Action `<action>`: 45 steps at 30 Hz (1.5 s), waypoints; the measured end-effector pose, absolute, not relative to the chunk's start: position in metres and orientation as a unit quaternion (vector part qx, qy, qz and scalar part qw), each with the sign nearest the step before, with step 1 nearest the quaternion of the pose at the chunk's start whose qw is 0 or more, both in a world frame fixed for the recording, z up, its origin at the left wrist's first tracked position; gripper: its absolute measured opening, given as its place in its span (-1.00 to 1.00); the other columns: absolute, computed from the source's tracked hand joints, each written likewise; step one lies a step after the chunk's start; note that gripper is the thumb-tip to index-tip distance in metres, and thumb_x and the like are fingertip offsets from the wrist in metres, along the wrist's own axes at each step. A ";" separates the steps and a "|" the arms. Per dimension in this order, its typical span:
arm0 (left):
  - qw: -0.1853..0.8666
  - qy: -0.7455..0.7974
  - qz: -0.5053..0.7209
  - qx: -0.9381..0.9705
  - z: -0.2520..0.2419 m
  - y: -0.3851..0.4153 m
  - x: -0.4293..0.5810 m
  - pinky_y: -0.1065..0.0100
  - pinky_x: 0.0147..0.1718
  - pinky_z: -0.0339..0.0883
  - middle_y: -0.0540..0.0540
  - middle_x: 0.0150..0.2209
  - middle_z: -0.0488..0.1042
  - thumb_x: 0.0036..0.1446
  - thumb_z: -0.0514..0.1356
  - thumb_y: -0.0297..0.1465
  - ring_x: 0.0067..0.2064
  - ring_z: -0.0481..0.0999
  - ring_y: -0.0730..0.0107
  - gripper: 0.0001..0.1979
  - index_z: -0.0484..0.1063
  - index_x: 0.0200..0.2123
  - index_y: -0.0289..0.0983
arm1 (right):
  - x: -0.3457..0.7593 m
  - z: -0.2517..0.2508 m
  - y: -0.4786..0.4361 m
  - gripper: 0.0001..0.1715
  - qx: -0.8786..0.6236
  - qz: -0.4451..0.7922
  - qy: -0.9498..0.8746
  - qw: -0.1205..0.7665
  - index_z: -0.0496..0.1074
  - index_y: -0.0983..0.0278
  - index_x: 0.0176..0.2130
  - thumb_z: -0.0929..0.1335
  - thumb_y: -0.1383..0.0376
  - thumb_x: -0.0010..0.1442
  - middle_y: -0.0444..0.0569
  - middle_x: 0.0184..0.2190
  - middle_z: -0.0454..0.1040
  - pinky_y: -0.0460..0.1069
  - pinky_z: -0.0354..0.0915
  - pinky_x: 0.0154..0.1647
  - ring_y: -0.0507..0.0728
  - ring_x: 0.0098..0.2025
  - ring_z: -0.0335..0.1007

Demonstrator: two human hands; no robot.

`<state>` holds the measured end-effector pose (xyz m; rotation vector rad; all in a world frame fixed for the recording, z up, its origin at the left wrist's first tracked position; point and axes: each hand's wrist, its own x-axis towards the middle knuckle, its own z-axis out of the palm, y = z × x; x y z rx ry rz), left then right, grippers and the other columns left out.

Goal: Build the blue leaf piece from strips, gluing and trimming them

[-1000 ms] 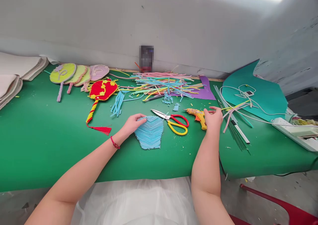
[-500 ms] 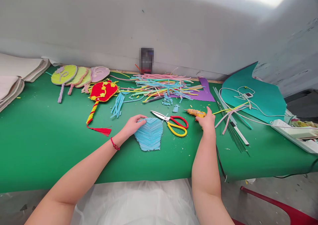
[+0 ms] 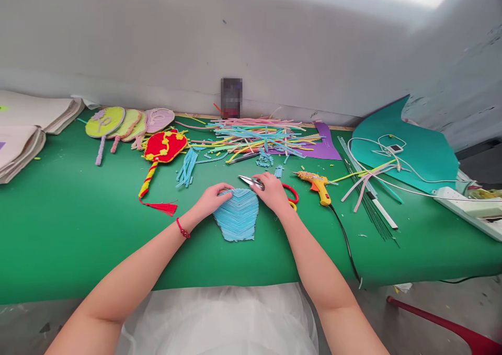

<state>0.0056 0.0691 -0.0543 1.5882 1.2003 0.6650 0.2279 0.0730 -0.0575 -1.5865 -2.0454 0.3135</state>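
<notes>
A light blue panel of chenille stems (image 3: pixel 237 216), laid in a chevron pattern, lies on the green table. My left hand (image 3: pixel 215 197) is closed on its upper left edge, thumb over the top. My right hand (image 3: pixel 271 190) is at the panel's upper right, fingers bent together over the pivot of the scissors (image 3: pixel 291 192). What its fingertips hold, if anything, is hidden. The scissors' blades poke out left of that hand, and parts of the red and yellow handles show to its right. A yellow hot glue gun (image 3: pixel 319 185) lies on its side farther right.
Loose chenille stems (image 3: pixel 259 135) are heaped at the back, with blue offcuts (image 3: pixel 264 159) before them. A red tasselled fan (image 3: pixel 167 146) and several pastel fans (image 3: pixel 104 122) lie left. A teal sheet (image 3: pixel 423 153), cables and a power strip (image 3: pixel 451 195) are at right.
My right hand has left the glue gun, which now lies on the table, and moved left over the scissors beside the blue panel. My left hand stays on the panel.
</notes>
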 end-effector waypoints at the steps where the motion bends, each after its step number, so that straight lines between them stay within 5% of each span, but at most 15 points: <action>1: 0.495 0.495 0.274 0.659 -0.055 0.069 0.006 0.34 -0.23 0.29 -0.09 -0.23 0.52 0.02 0.13 -0.18 -0.23 0.47 0.27 -0.65 0.45 -0.20 -0.28 | 0.225 -0.060 0.073 -0.69 -0.582 0.117 -0.765 0.250 0.42 0.22 -0.08 0.32 0.20 0.16 0.08 -0.19 0.40 0.13 0.22 -0.08 0.24 -0.12 0.29; 7: 0.509 0.498 0.266 0.649 -0.056 0.069 0.006 0.33 -0.26 0.30 -0.09 -0.28 0.52 0.01 0.14 -0.17 -0.25 0.47 0.25 -0.63 0.45 -0.18 -0.28 | 0.230 -0.060 0.077 -0.59 -0.555 0.139 -0.770 0.281 0.34 0.21 0.03 0.32 0.27 0.16 0.02 -0.22 0.44 0.09 0.24 -0.07 0.21 -0.13 0.29; 19: 0.506 0.507 0.268 0.644 -0.051 0.068 0.007 0.34 -0.25 0.29 -0.07 -0.29 0.52 -0.01 0.14 -0.16 -0.24 0.46 0.26 -0.64 0.46 -0.22 -0.27 | 0.258 -0.047 0.074 -0.74 -0.583 0.126 -0.735 0.321 0.43 0.20 -0.14 0.31 0.22 0.15 0.02 -0.20 0.39 0.09 0.23 -0.07 0.19 -0.10 0.31; 27: 0.509 0.509 0.287 0.632 -0.055 0.068 0.007 0.34 -0.29 0.30 -0.09 -0.30 0.53 0.00 0.14 -0.19 -0.28 0.47 0.27 -0.64 0.46 -0.19 -0.28 | 0.263 -0.034 0.057 -0.73 -0.513 0.238 -0.807 0.170 0.44 0.18 -0.22 0.27 0.40 0.05 -0.03 -0.14 0.32 0.00 0.26 -0.17 0.11 -0.16 0.31; 33: 0.502 0.513 0.287 0.635 -0.053 0.068 0.007 0.35 -0.31 0.30 -0.08 -0.32 0.53 -0.01 0.14 -0.19 -0.28 0.47 0.27 -0.64 0.47 -0.20 -0.28 | 0.254 -0.030 0.056 -0.83 -0.502 0.276 -0.805 0.154 0.37 0.22 -0.36 0.23 0.42 0.06 -0.09 -0.21 0.34 -0.06 0.24 -0.32 0.02 -0.37 0.30; 45: 0.551 0.503 0.297 0.596 -0.053 0.067 0.005 0.37 -0.39 0.32 -0.07 -0.37 0.51 -0.08 0.25 -0.19 -0.33 0.49 0.29 -0.52 0.41 -0.08 -0.28 | 0.253 -0.031 0.057 -0.80 -0.537 0.291 -0.761 0.220 0.38 0.22 -0.25 0.22 0.33 0.12 -0.09 -0.30 0.44 -0.03 0.26 -0.28 0.07 -0.30 0.34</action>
